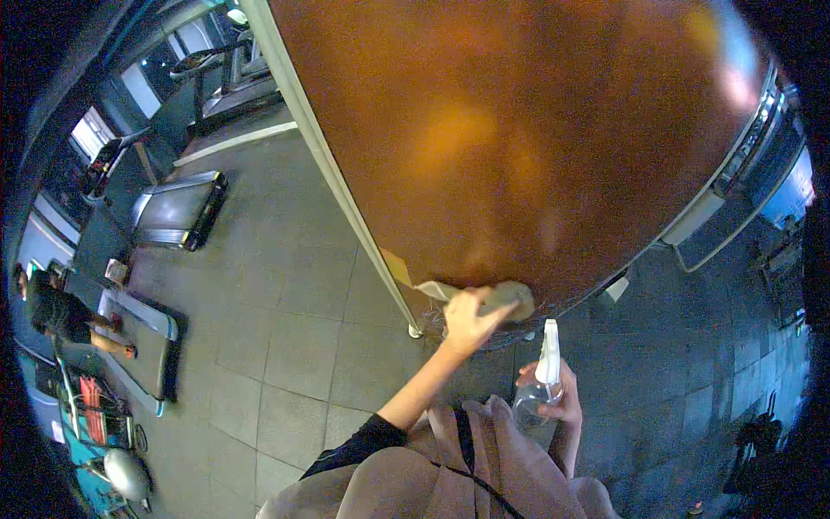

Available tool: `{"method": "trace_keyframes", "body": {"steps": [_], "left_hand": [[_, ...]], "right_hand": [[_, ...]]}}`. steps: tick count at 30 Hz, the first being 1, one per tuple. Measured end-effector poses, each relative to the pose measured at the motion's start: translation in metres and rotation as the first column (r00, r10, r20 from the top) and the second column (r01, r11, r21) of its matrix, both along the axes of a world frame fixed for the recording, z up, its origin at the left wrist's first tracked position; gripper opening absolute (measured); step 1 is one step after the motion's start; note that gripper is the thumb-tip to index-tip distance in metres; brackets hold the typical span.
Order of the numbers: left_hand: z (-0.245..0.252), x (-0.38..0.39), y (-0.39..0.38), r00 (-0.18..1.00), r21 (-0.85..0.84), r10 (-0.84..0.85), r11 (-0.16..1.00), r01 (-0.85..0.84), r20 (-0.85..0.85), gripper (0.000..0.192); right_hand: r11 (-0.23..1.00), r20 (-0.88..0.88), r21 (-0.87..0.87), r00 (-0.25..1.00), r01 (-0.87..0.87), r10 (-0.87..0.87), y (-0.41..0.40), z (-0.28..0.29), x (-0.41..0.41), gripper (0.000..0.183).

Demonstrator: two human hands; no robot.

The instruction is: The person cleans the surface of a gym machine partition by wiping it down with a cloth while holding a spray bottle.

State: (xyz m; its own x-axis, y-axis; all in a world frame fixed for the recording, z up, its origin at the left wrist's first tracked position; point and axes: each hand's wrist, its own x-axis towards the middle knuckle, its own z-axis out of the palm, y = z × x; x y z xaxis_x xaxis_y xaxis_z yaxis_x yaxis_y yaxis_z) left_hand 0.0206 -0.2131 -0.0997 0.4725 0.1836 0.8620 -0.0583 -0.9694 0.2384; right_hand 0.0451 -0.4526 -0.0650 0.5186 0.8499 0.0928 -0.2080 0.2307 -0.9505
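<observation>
A large glossy brown panel (493, 181) with a pale edge strip (324, 162) fills the view before me. My left hand (472, 321) grips a greyish wiping cloth (512, 301) against the panel's near end. One pale flap of the cloth sticks out left of my fingers. Motion blurs this hand a little. Lower and to the right, my right hand (565, 392) holds a clear spray bottle (537, 401) by its body. Its white trigger head (550, 353) points up, away from me. A yellowish patch (397, 267) shows at the panel's left edge, near the cloth.
Treadmills (178, 211) stand along the left on a grey tiled floor (292, 311). Beside another treadmill (139, 350) at far left is a person (61, 311) in dark clothes. A silver rounded machine part (126, 473) sits lower left. Dark equipment (755, 441) lies at lower right.
</observation>
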Motion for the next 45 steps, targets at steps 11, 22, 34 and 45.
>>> {"method": "trace_keyframes", "body": {"steps": [11, 22, 34, 45], "left_hand": [[0.033, -0.023, 0.133, 0.922, -0.601, 0.35, 0.778, -0.186, 0.167, 0.044], [0.02, -0.011, 0.042, 0.987, -0.285, 0.119, 0.955, -0.084, 0.108, 0.051], [-0.002, 0.025, -0.032, 0.973, 0.368, -0.175, 0.904, 0.219, -0.149, 0.021], [0.009, -0.015, 0.09, 0.958, -0.212, 0.231, 0.958, -0.194, 0.169, 0.048]], "right_hand": [[0.998, 0.057, 0.011, 0.997, -0.054, 0.053, -0.002, -0.007, 0.008, 0.105], [1.0, -0.053, 0.013, 0.999, -0.004, 0.004, 0.002, 0.002, 0.0, 0.106], [0.998, 0.003, 0.032, 0.998, 0.056, -0.056, 0.002, 0.001, -0.003, 0.102], [0.99, -0.005, 0.009, 0.99, 0.14, -0.14, 0.001, -0.006, -0.01, 0.097]]}}
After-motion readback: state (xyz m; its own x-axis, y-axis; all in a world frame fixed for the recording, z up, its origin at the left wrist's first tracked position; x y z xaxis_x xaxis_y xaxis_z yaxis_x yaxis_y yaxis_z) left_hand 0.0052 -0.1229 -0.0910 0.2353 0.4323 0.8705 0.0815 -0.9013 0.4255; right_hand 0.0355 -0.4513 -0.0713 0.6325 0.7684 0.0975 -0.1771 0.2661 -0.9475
